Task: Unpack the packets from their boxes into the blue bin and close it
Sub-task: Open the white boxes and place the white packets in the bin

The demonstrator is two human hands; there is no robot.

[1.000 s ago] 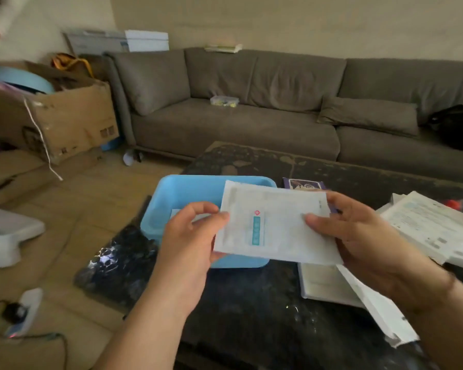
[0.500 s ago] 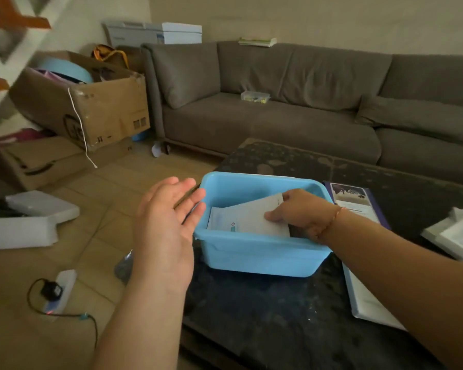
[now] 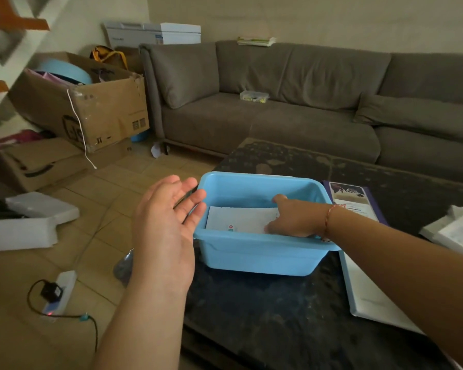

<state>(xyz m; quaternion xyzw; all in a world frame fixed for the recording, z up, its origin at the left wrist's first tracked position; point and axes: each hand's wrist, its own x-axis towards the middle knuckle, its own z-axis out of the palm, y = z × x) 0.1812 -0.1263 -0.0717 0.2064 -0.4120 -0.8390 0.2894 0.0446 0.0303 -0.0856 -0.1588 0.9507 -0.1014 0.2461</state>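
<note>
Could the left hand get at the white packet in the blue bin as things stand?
Probably yes. The left hand hangs open beside the blue bin, which has no lid on; only the right hand resting on the white packet crowds it.

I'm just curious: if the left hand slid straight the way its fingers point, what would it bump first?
Probably the blue bin: the left hand's fingertips sit right at its near-left rim, though depth is unclear.

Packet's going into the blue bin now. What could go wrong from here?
1. The blue bin sits at the table's left edge; the right hand pressing the packet down could nudge it off, and the open left hand is beside the rim, not gripping.
2. The packet lies tilted against the near wall and may block the lid if not flattened.
</note>
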